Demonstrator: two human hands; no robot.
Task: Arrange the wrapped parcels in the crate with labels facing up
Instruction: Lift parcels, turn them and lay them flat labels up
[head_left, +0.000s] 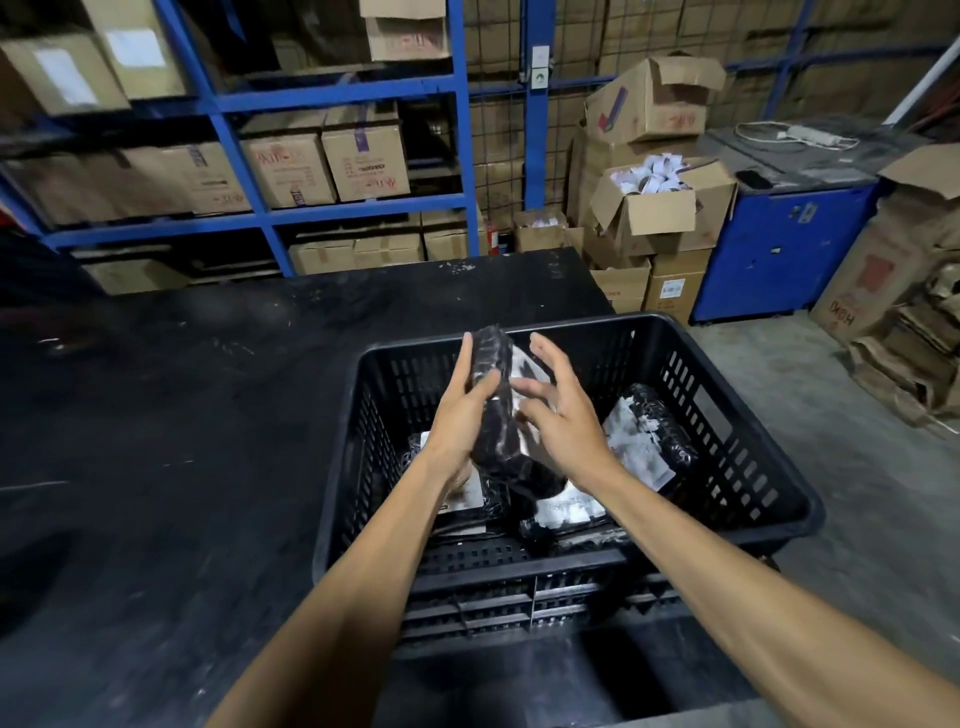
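Note:
A black slotted plastic crate (737, 395) stands at the right end of a black table. Above it, my left hand (460, 410) grips a parcel in black bubble wrap (493, 410), held upright on edge, its white label turned toward my right hand. My right hand (558, 410) is beside the label side with fingers spread; whether it touches the parcel I cannot tell. Inside the crate, one wrapped parcel (649, 436) leans against the right wall with its white label showing. Two more parcels (563, 512) lie at the bottom front with labels up, partly hidden by my arms.
The black table (182, 415) stretches left of the crate. Blue shelving (332, 93) with cardboard boxes fills the back. Open cartons (660, 208) are stacked behind the crate, a blue cabinet (779, 249) stands to the right, and flattened cardboard (904, 322) lies on the floor.

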